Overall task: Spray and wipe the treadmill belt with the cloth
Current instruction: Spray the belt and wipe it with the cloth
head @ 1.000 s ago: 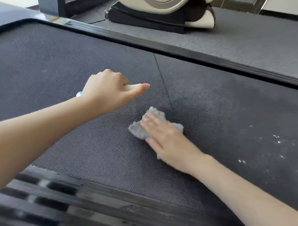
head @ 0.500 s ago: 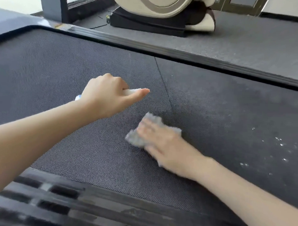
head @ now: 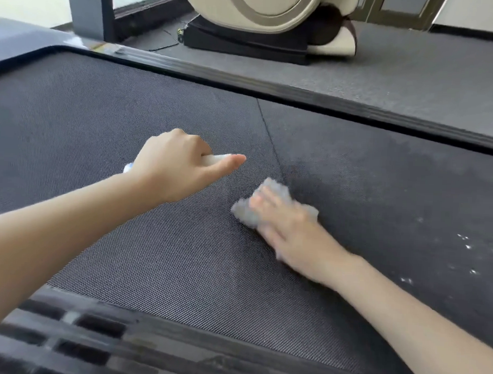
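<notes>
R hand (head: 290, 231) lies flat on grey cloth (head: 270, 204) (blurred) on treadmill belt (head: 124, 232); L hand (head: 178, 167) wraps white spray bottle (head: 217, 159) just beside. White specks (head: 466, 247) at belt's right.

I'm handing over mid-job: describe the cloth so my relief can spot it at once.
Find the dark treadmill belt that fills the view and follow its thin cross seam toward the near side. Just beside the seam, the right hand presses flat on the cloth, a small, crumpled, pale grey wad, the only soft thing there.

Our right hand (head: 291, 231) lies flat on the cloth (head: 248, 212) on the belt (head: 124, 238); our left hand (head: 178, 167), holding the spray bottle (head: 217, 158), sits left of it.
</notes>
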A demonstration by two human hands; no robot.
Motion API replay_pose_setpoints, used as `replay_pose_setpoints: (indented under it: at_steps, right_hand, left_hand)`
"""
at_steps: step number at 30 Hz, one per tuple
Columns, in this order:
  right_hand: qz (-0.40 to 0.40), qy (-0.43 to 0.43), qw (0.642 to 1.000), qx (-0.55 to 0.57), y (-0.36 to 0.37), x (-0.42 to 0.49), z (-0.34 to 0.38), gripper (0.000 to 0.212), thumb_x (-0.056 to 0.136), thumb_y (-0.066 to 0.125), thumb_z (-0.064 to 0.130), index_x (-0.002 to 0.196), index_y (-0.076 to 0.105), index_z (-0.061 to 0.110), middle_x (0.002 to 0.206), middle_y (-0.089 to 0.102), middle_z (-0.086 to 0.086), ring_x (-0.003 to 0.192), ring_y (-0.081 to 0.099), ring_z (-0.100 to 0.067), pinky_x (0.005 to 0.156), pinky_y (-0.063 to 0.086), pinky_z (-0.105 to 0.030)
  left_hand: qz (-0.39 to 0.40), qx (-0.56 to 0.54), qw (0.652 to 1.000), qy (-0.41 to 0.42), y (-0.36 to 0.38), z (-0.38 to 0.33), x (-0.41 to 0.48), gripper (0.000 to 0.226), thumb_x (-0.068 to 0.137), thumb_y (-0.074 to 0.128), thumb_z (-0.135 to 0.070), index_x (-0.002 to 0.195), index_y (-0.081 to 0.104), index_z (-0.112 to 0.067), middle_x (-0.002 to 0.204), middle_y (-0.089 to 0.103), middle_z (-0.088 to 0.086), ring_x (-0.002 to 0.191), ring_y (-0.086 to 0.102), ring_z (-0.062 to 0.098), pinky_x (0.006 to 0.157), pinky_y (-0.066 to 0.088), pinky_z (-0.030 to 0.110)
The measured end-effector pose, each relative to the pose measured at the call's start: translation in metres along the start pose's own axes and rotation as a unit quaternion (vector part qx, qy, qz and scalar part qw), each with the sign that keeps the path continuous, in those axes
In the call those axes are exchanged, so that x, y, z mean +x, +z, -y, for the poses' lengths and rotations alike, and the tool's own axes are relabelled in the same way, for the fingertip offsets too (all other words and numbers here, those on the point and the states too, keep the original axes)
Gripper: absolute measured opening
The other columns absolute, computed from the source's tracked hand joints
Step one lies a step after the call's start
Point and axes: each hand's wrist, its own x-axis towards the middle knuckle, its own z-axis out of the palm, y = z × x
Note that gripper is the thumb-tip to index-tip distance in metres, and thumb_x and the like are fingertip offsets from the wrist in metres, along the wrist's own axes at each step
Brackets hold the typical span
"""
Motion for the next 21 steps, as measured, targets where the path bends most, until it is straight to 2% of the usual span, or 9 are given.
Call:
replay_pose_setpoints:
  at_steps: [3, 6, 8, 11, 13, 15, 16, 19, 21]
  right_hand:
    - [0.036, -0.091, 0.994, 0.040, -0.002, -0.057, 0.040, 0.049, 0.097, 0.042, 0.029, 0.144, 0.040, 0.013, 0.154, 0.031, 0.001, 0.146, 0.015, -0.010, 0.118, 0.019, -0.036]
    - [0.043, -0.117, 0.992, 0.001, -0.021, -0.056, 0.012, 0.043, 0.099, 0.043, 0.018, 0.142, 0.043, 0.015, 0.146, 0.041, 0.005, 0.141, 0.025, -0.007, 0.115, 0.026, -0.038]
    - [0.026, -0.010, 0.999, -0.045, -0.028, -0.031, -0.034, 0.040, 0.098, 0.040, 0.008, 0.136, 0.047, 0.014, 0.132, 0.046, -0.001, 0.129, 0.035, -0.015, 0.112, 0.030, -0.035]
    - [-0.004, 0.222, 0.974, -0.048, -0.034, -0.003, -0.091, 0.047, 0.103, 0.032, 0.021, 0.149, 0.030, 0.013, 0.156, 0.025, -0.003, 0.145, 0.016, -0.017, 0.119, 0.013, -0.038]
    - [-0.017, 0.253, 0.967, -0.037, -0.029, 0.003, -0.087, 0.048, 0.103, 0.033, 0.024, 0.150, 0.027, 0.016, 0.158, 0.021, -0.003, 0.146, 0.016, -0.019, 0.119, 0.014, -0.037]
    - [-0.016, 0.184, 0.983, -0.023, -0.019, -0.005, -0.052, 0.048, 0.099, 0.036, 0.023, 0.147, 0.033, 0.023, 0.150, 0.032, -0.003, 0.136, 0.034, -0.026, 0.111, 0.030, -0.042]
    - [-0.009, 0.119, 0.993, -0.013, -0.015, -0.016, -0.025, 0.048, 0.098, 0.037, 0.026, 0.145, 0.036, 0.023, 0.148, 0.035, -0.002, 0.135, 0.035, -0.025, 0.111, 0.031, -0.042]
    - [0.040, -0.076, 0.996, 0.035, -0.007, -0.063, 0.042, 0.048, 0.097, 0.042, 0.028, 0.142, 0.043, 0.014, 0.152, 0.035, -0.002, 0.145, 0.021, -0.017, 0.118, 0.018, -0.039]
    - [0.077, -0.153, 0.984, 0.048, -0.013, -0.087, 0.043, 0.046, 0.098, 0.046, 0.027, 0.142, 0.044, 0.012, 0.153, 0.035, 0.000, 0.146, 0.019, -0.014, 0.118, 0.019, -0.038]
  left_hand:
    - [0.007, 0.001, 1.000, 0.008, 0.004, 0.000, 0.001, 0.082, 0.068, 0.018, -0.088, 0.047, 0.039, -0.011, 0.050, 0.050, 0.006, 0.055, 0.052, 0.026, 0.058, 0.043, 0.033]
    - [0.013, 0.000, 1.000, 0.009, 0.007, 0.001, -0.001, 0.082, 0.068, 0.019, -0.088, 0.047, 0.040, -0.012, 0.050, 0.051, 0.005, 0.055, 0.053, 0.027, 0.059, 0.045, 0.034]
    - [0.023, 0.005, 1.000, 0.012, 0.009, 0.001, -0.005, 0.082, 0.068, 0.018, -0.089, 0.048, 0.040, -0.013, 0.051, 0.050, 0.004, 0.056, 0.053, 0.026, 0.059, 0.044, 0.034]
    - [0.029, 0.008, 0.999, 0.015, 0.010, 0.000, -0.008, 0.081, 0.068, 0.016, -0.089, 0.048, 0.040, -0.014, 0.052, 0.050, 0.004, 0.059, 0.054, 0.028, 0.059, 0.043, 0.034]
    - [0.031, -0.005, 0.999, 0.010, 0.010, -0.005, -0.009, 0.081, 0.067, 0.017, -0.089, 0.048, 0.039, -0.014, 0.052, 0.050, 0.004, 0.059, 0.053, 0.028, 0.058, 0.040, 0.033]
    - [0.029, -0.006, 0.999, 0.014, 0.012, -0.013, -0.007, 0.080, 0.069, 0.020, -0.089, 0.048, 0.039, -0.014, 0.053, 0.051, 0.005, 0.059, 0.053, 0.028, 0.058, 0.039, 0.033]
    - [0.027, -0.006, 1.000, 0.015, 0.013, -0.016, -0.005, 0.080, 0.071, 0.022, -0.088, 0.048, 0.039, -0.013, 0.054, 0.051, 0.005, 0.059, 0.052, 0.029, 0.058, 0.038, 0.033]
    - [0.025, -0.008, 0.999, 0.020, 0.017, -0.025, -0.003, 0.079, 0.072, 0.023, -0.086, 0.049, 0.038, -0.012, 0.054, 0.051, 0.006, 0.060, 0.052, 0.030, 0.057, 0.036, 0.033]
    - [0.030, -0.002, 0.999, 0.031, 0.021, -0.025, -0.005, 0.082, 0.070, 0.018, -0.089, 0.049, 0.039, -0.013, 0.054, 0.052, 0.005, 0.059, 0.053, 0.029, 0.057, 0.037, 0.032]
